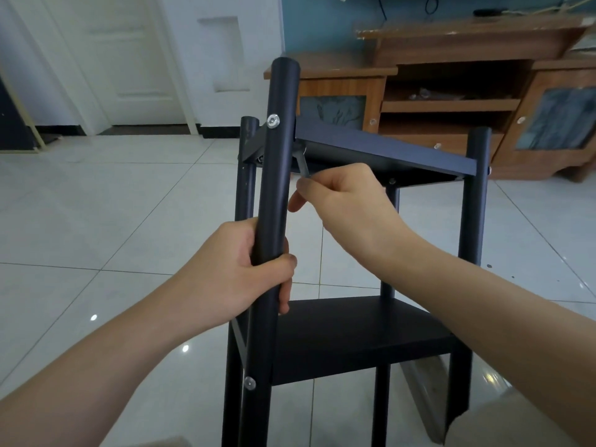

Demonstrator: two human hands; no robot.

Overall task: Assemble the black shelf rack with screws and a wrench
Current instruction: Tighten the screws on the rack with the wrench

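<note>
Standing on the tiled floor (129,204), the black shelf rack (354,333) has its nearest post (277,175) gripped by the left hand (238,269), while the right hand (348,201) pinches a wrench (303,166) under a corner of the upper shelf (371,146), wooden cabinet (451,91) beyond.

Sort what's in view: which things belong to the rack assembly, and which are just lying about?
In the job: pole, screw, wrench, shelf, left hand, right hand.
Just there: cabinet, door.
</note>
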